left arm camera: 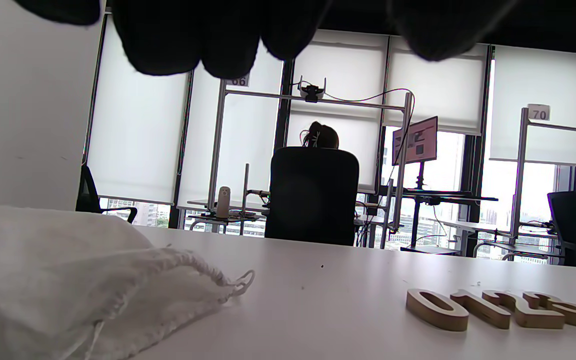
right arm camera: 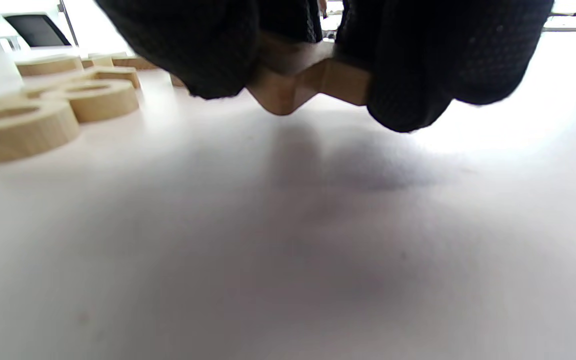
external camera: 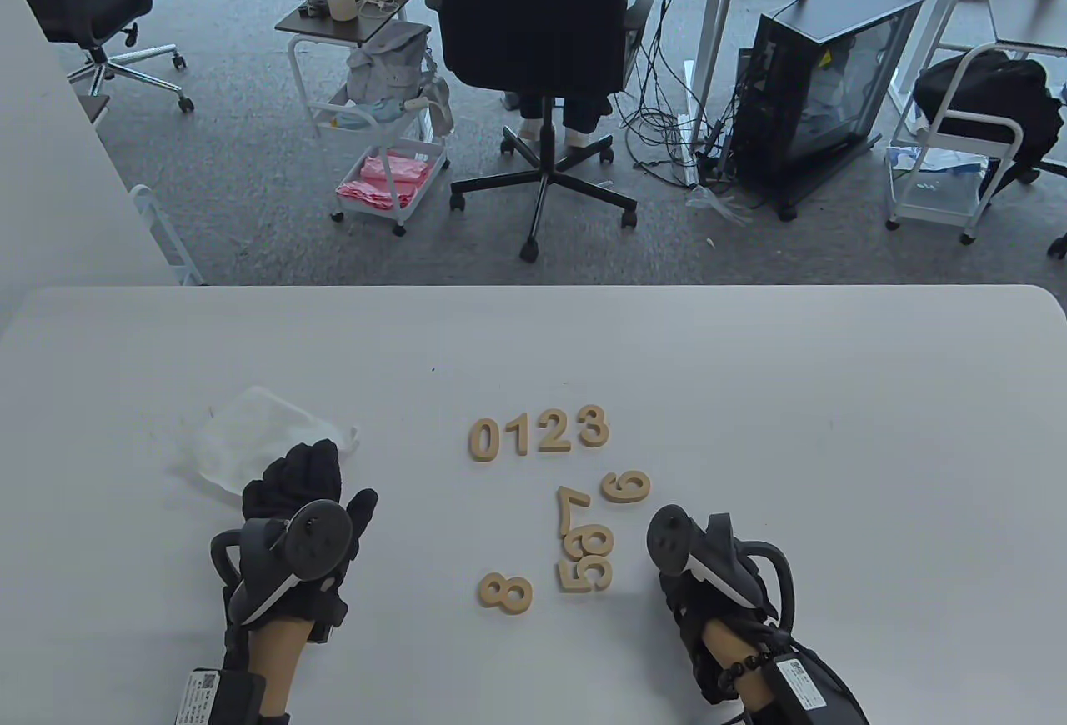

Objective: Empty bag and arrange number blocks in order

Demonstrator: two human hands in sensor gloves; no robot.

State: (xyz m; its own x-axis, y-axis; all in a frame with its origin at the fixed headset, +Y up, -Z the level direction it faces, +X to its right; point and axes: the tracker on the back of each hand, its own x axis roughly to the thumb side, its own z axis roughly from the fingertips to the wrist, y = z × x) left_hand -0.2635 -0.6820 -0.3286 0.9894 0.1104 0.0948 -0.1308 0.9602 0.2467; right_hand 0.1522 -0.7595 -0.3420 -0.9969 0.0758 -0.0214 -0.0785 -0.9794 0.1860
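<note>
Wooden number blocks 0 (external camera: 482, 438), 1 (external camera: 519, 435), 2 (external camera: 553, 431) and 3 (external camera: 593, 426) lie in a row mid-table; the row also shows in the left wrist view (left arm camera: 500, 310). Loose blocks lie below it: a 6 (external camera: 626, 487), a 7 (external camera: 571, 508), a 5 (external camera: 582, 576) and an 8 (external camera: 505, 593). The white drawstring bag (external camera: 242, 429) lies flat at the left. My left hand (external camera: 304, 475) rests at the bag's near edge and holds nothing. My right hand (right arm camera: 313, 75) pinches an angular wooden block (right arm camera: 293, 87) just above the table, right of the loose blocks. Its digit is hidden.
The bag (left arm camera: 93, 280) fills the lower left of the left wrist view. The white table's (external camera: 834, 425) far edge runs across the middle of the table view. Beyond it stand an office chair (external camera: 533, 25), a cart (external camera: 383, 133) and a computer case (external camera: 825, 83).
</note>
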